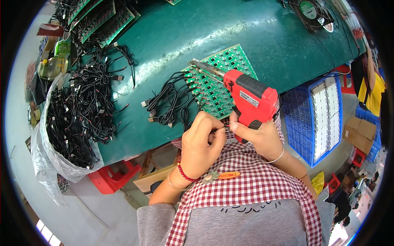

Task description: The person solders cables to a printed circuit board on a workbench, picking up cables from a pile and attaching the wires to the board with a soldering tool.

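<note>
My left hand is closed in a pinch at the table's near edge, its fingertips on the thin end of a black cable. Close beside it, my right hand grips a red and black soldering gun. The right thumb and forefinger also come up to the cable end; whether they touch it I cannot tell. The gun's metal tip points to the upper left, above a green circuit board panel. Several black USB cables lie coiled left of the panel, their wire ends along its left side.
A large heap of black cables fills a clear plastic bag on the left. More circuit boards stack at the far left, near a yellowish bottle. A fan stands far right. Blue crates and a red stool flank the table.
</note>
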